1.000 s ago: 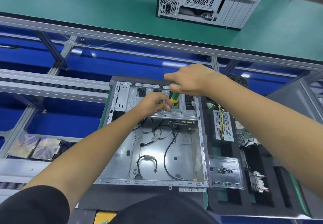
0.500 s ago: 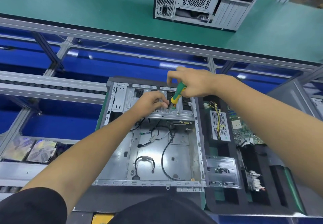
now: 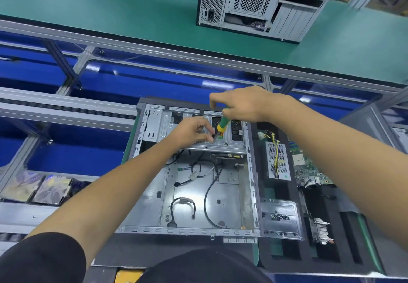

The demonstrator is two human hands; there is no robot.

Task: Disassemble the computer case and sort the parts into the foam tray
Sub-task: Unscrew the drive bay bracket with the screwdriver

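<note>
Green matting backs the sheet-metal case (image 3: 194,198); right hand (image 3: 245,103) grips a green-yellow screwdriver (image 3: 221,126), left hand (image 3: 192,132) pinches its tip.

I am reaching both bare arms forward, forearms converging toward the middle. My right hand (image 3: 240,105) is arching knuckles-up, fingers curling down around a green and yellow screwdriver handle (image 3: 221,126), index finger lifting slightly apart. My left hand (image 3: 192,131) is sitting lower, just beside the tool's tip, thumb and fingertips pinching close together, though I cannot tell what they are holding. Black short sleeves are covering my upper arms
</note>
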